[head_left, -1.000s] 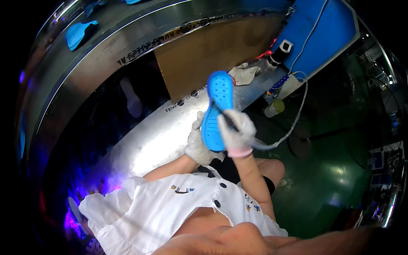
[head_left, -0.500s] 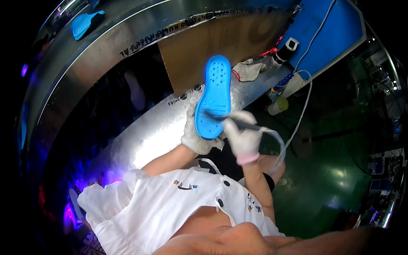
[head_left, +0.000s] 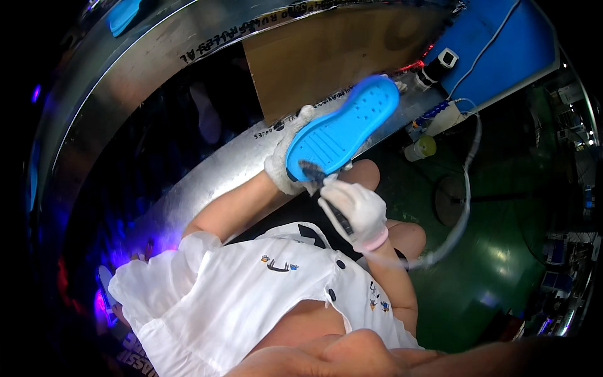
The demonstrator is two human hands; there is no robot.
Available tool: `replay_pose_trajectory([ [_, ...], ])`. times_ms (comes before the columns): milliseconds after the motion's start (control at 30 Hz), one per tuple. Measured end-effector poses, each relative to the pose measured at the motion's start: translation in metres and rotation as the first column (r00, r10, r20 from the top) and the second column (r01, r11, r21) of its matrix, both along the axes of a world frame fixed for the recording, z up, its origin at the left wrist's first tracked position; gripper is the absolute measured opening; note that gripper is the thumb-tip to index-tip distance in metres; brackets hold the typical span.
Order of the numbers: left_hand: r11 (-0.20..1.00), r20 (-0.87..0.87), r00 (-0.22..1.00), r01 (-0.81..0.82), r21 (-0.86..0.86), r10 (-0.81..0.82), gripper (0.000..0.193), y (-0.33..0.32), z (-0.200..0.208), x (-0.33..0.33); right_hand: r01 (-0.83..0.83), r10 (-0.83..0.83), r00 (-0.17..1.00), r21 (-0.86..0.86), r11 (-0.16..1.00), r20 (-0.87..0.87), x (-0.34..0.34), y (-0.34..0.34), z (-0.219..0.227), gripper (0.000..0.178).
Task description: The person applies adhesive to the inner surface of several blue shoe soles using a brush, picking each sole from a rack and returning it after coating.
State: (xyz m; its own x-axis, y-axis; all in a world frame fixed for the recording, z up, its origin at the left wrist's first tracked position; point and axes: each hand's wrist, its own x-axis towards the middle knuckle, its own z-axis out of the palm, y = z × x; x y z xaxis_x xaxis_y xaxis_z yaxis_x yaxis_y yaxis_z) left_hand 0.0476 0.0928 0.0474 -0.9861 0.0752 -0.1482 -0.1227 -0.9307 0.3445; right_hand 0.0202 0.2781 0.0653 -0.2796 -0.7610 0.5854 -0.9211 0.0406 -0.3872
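**Blue shoe sole (head_left: 339, 138) held up, black brush (head_left: 321, 177) at its near end**

Left of the sole, the metal tabletop (head_left: 217, 176) stretches away. The gloved left hand (head_left: 286, 154) curls around the sole's lower-left edge, gripping it above the tabletop's edge. Below the sole, the gloved right hand (head_left: 357, 210) closes its fingers round the brush handle; whether the bristles touch is unclear. Right of the sole stands a yellow-lidded container (head_left: 419, 148); farther right, a pale tube (head_left: 467, 182) curves down.

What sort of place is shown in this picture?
Probably a footwear factory or workshop: the gloved left hand holds a blue shoe sole, the right hand holds a dark brush-like tool, and another blue piece lies at upper left.
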Motion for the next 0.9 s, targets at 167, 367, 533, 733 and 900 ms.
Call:
replay_pose_trajectory([
  [167, 0.910, -0.198, 0.889, 0.397, -0.118, -0.413, 0.059, -0.041, -0.031, -0.007, -0.066, 0.100, 0.923, -0.103, 0.993, 0.371, -0.026, -0.004, 0.017, 0.024],
  [367, 0.876, 0.166, 0.939, 0.340, -0.341, -0.300, 0.055, -0.042, -0.010, -0.010, -0.127, 0.110, 0.965, 0.060, 0.990, 0.239, -0.006, -0.007, 0.028, 0.022],
  [533, 0.791, 0.152, 0.951, 0.310, -0.528, -0.271, 0.055, -0.047, -0.009, -0.010, -0.111, 0.101, 0.970, 0.032, 0.993, 0.223, -0.017, -0.006, 0.017, 0.022],
  [733, 0.816, 0.169, 0.911, 0.412, -0.406, -0.376, 0.053, -0.053, 0.006, -0.004, -0.008, 0.024, 0.915, -0.040, 0.999, 0.402, -0.023, -0.002, 0.021, 0.021],
  [900, 0.766, 0.113, 0.946, 0.313, -0.562, -0.304, 0.056, -0.055, 0.022, -0.003, -0.068, 0.051, 0.982, 0.088, 0.994, 0.183, -0.008, 0.004, 0.036, 0.024],
])
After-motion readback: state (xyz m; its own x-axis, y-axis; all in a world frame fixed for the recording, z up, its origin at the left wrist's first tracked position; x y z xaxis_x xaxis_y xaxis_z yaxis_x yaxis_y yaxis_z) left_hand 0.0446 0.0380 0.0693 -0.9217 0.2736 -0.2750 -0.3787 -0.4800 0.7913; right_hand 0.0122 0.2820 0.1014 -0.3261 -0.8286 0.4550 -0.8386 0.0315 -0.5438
